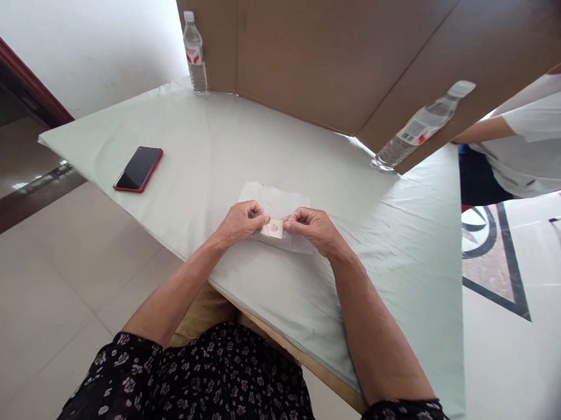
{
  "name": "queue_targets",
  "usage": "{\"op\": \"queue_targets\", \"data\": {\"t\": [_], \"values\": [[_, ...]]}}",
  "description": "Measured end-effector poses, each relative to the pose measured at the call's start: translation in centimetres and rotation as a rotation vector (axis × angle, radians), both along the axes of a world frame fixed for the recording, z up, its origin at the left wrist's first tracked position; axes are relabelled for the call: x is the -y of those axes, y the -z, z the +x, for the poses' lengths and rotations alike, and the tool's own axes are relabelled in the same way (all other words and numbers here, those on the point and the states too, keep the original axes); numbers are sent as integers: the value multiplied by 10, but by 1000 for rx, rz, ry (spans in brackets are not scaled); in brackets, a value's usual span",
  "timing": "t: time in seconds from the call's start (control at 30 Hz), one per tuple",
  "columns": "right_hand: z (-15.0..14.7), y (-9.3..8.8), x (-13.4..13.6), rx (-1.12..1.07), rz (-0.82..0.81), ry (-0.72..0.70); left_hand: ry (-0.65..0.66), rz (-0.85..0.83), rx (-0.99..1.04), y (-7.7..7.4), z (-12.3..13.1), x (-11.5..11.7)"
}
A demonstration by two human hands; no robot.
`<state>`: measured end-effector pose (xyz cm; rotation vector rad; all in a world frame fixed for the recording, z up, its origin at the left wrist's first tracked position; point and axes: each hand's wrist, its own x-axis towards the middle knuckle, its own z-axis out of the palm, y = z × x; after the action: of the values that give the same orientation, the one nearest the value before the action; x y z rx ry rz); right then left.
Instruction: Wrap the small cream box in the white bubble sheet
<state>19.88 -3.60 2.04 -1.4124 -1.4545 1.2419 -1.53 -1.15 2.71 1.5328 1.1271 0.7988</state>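
At mid-frame I see the left hand (240, 222) and right hand (312, 227), fingers pinched shut on either end of a small pale pink paper slip (273, 228). It is held just over a thin translucent white sheet (280, 200) on the pale green cloth-covered surface (210, 151). I judge the slip featherlight, limp and easily torn, best held by its edges. Its print is unreadable, and the fingers hide its ends.

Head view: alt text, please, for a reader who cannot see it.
The left hand and right hand pinch a small pinkish paper slip over a white translucent sheet on a pale green tablecloth. A red smartphone lies at left; two clear plastic bottles stand by a brown cardboard wall.
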Motion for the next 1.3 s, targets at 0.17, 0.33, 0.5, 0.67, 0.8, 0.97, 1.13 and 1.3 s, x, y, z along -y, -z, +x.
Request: {"op": "queue_targets", "data": {"t": [0.17,0.33,0.5,0.67,0.8,0.97,1.13,1.3], "values": [[-2,-1,1,-39,8,12,-6,34,-28,2,1,-1],[-1,2,0,30,27,2,0,53,-43,2,2,-3],[-4,-11,6,356,341,169,-2,37,-55,1,2,-3],[-21,-34,23,660,610,47,16,29,-45,1,3,-3],[-35,-32,30,817,584,-211,25,42,-70,-4,1,-3],[-40,-27,31,957,623,-250,-12,144,-112,-10,-25,-4],[-44,-29,31,1096,660,-279,-37,119,-201,-2,-41,-5],[-48,-24,32,1154,713,-252,-171,151,-439,3,-42,-3]]}}
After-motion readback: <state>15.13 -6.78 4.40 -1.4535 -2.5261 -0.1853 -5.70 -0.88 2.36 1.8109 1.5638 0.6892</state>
